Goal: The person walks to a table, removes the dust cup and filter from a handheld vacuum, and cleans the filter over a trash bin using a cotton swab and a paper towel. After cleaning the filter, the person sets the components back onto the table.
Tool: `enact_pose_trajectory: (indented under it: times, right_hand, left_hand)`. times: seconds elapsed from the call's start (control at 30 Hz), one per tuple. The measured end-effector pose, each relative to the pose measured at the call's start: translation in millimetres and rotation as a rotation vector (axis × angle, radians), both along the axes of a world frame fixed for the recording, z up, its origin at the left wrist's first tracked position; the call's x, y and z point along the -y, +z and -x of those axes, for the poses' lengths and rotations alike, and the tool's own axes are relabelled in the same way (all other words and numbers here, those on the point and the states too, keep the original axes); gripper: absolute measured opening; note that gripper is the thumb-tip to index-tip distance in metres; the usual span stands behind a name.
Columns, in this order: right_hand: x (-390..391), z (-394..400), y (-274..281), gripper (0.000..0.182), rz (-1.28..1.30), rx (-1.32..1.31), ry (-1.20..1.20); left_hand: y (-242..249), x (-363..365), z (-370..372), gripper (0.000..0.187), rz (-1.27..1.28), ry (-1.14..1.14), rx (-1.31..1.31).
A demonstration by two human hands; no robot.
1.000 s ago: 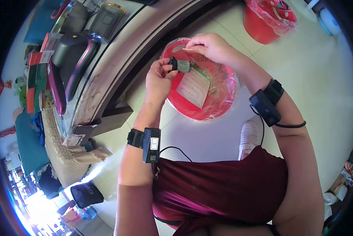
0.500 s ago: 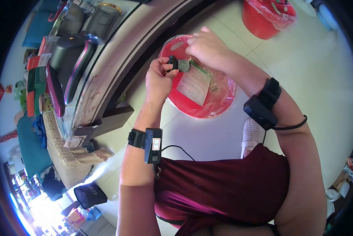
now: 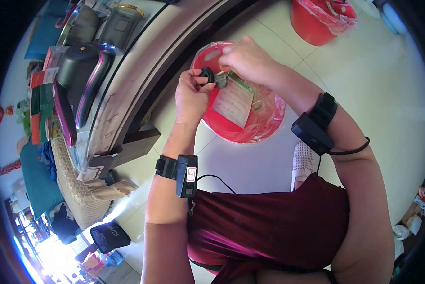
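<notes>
My left hand [image 3: 191, 97] pinches a pleated cylindrical filter [image 3: 220, 81] by its black round cap, holding it over a red trash bin [image 3: 207, 56]. The filter's grey pleats point right. Close above them is my right hand [image 3: 244, 60], fingers curled together. A small pale tip shows by its fingertips at the filter; what this hand holds, I cannot tell. Inside the bin, lined with a clear plastic bag, lies a whitish printed packet [image 3: 233, 105] with a green edge.
A glass-topped cabinet [image 3: 127, 78] on the left carries a dark handheld vacuum [image 3: 82, 64] and a clear dust cup [image 3: 122, 26]. Another red bin [image 3: 312, 23] stands at the upper right. Black devices with cables are strapped to both forearms. A black bag [image 3: 109, 235] lies lower left.
My right hand has moved slightly down and left, closer to the filter. The filter has turned a little in my left hand, its pleated end tilting lower.
</notes>
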State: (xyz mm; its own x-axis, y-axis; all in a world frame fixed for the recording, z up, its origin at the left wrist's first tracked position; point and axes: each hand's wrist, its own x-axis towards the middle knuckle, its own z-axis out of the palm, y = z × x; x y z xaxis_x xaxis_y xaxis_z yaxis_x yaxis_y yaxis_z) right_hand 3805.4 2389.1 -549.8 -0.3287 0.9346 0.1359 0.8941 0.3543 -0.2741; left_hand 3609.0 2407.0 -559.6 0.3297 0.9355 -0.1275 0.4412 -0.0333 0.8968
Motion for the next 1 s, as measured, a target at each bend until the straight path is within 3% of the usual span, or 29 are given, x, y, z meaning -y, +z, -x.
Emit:
enact_pose_trajectory:
  times: [0.5,0.63,0.73,0.83,1.0]
  right_hand:
    - [-5.6,4.7,-11.5,0.008,0.011,0.026,-0.056]
    - [-8.0,5.3,-13.2,0.008,0.055,-0.01,-0.001]
    - [-0.8,5.2,-13.9,0.008,0.09,0.135,-0.064]
    - [-4.1,8.2,-9.9,0.008,-0.054,0.097,-0.066]
    - [-0.8,10.7,-9.5,0.008,0.056,0.089,-0.052]
  left_hand:
    - [6.0,-0.6,-4.4,0.045,-0.099,-0.017,-0.24]
    - [0.7,-2.8,-4.0,0.044,-0.095,-0.003,-0.188]
    - [1.3,-1.4,-4.4,0.044,-0.129,0.008,-0.215]
    - [-1.6,-1.2,-5.8,0.046,-0.18,0.031,-0.236]
    - [1.7,-1.9,-6.6,0.046,-0.188,0.044,-0.264]
